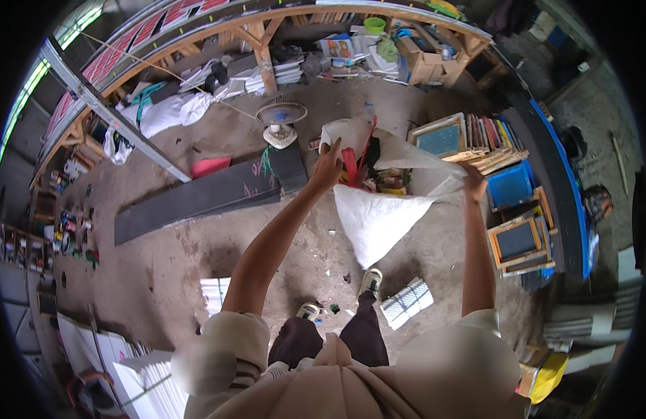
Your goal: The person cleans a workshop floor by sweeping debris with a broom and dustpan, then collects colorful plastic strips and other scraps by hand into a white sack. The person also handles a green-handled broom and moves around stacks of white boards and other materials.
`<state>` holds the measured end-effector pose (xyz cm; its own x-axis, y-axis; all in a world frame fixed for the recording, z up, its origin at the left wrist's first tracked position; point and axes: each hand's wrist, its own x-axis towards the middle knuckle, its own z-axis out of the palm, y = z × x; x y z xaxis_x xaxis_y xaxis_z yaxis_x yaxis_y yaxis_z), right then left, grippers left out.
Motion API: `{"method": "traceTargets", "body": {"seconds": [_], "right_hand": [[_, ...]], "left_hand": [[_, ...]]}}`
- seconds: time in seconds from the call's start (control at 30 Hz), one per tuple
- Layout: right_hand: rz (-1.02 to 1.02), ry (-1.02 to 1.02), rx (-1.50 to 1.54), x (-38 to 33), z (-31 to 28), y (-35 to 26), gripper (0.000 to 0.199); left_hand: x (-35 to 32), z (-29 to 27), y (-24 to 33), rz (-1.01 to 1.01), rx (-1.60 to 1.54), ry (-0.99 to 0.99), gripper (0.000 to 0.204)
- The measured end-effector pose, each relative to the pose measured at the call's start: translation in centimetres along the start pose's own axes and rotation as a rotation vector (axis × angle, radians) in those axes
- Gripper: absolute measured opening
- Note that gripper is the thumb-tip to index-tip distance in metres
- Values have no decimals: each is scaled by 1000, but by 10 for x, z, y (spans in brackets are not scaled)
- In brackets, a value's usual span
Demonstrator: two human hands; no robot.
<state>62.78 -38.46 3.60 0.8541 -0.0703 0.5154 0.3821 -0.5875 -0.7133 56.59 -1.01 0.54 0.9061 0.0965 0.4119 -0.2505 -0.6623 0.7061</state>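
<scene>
While both bare arms reach out and forward from the lower edge of the view, the left hand grips the left rim of a large white woven plastic sack, its fingers curled around the fabric, and the right hand is clenched on the opposite rim, so the mouth of the sack is stretched open between them. Hanging free in the air above the bare dirt floor, the sack tapers to a point just ahead of the person's two pale shoes. Its open mouth shows mixed scraps, among them red strips and crumpled paper or card, though what each piece is cannot be told. Beyond the left hand a small white electric fan stands on the floor, near the far end of a long dark grey board that lies flat and runs toward the left edge of the floor. Just beyond the right hand, a row of wooden-framed slates stands on edge, with more such frames stacked beside a blue plastic crate near the floor's right edge. A long wooden workbench piled with papers and boxes curves along the far edge.
</scene>
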Motion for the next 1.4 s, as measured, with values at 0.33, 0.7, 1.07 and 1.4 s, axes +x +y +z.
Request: {"method": "traceTargets", "body": {"seconds": [0.33,0.7,1.07,1.4], "right_hand": [[-83,-124,-158,87,-5,34,39],[295,-625,2,-81,162,169,30],[176,-962,172,-165,181,175,30],[413,-941,376,-271,71,54,20]], "left_hand": [[37,168,-21,-383,-110,7,50],[-70,288,-81,-968,-542,-315,46],[-234,229,-71,-1071,-516,69,36],[-481,83,99,-1176,-487,917,28]]}}
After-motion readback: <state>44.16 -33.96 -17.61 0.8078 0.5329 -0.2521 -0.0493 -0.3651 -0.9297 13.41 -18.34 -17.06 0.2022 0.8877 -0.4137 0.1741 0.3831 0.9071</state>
